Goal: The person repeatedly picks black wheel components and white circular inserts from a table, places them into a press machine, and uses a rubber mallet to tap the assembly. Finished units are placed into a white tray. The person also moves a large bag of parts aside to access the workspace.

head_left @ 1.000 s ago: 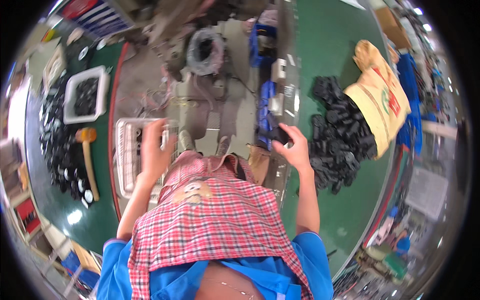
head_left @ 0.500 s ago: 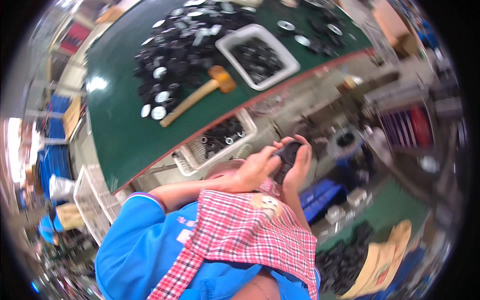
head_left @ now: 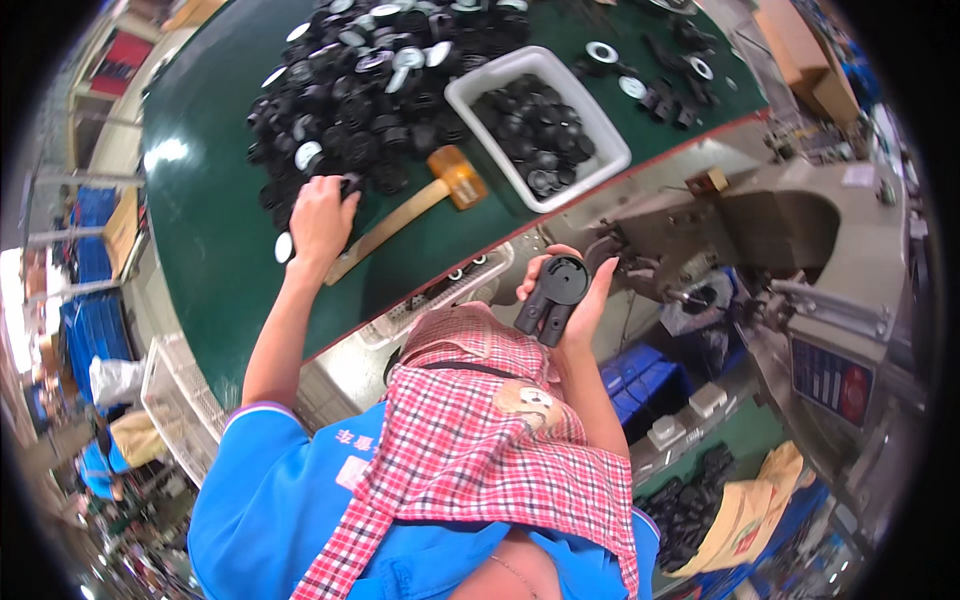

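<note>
Left hand [head_left: 322, 222] moved to black pile [head_left: 362, 128], fingers bent, grip unclear, right fingers [head_left: 534, 274] curled around black part [head_left: 564, 284]

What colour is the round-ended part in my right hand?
The part in your right hand is black; it shows best in the head view.

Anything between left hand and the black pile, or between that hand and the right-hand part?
Nothing visible before the black pile: the left hand is at its near edge. Toward the black part in the right hand, the mallet lies across, on the green table.
</note>
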